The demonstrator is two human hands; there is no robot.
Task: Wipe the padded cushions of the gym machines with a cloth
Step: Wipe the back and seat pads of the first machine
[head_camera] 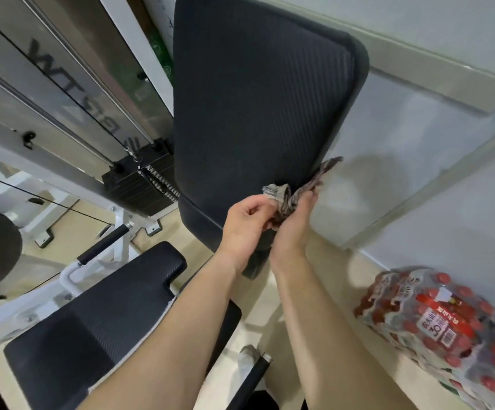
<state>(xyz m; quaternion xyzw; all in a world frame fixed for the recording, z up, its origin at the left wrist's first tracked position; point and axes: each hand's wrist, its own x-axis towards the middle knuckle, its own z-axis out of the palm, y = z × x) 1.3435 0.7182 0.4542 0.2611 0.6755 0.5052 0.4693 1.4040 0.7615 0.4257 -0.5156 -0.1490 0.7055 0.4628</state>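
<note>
A tall black padded back cushion [258, 108] stands upright in the middle of the view. Below it lies the black seat cushion [101, 318] of the same machine. Both my hands meet in front of the back cushion's lower right corner. My left hand [246, 226] pinches one end of a grey-brown striped cloth [296, 193] with curled fingers. My right hand [295, 229] holds the cloth's bunched middle, and a loose end sticks up past the cushion's right edge.
The weight stack [139, 184] with cables and the white machine frame [71, 273] stand at the left. A black-grip handle [104, 244] juts beside the seat. A shrink-wrapped pack of red-capped bottles [447, 329] lies on the floor at the right, by the wall.
</note>
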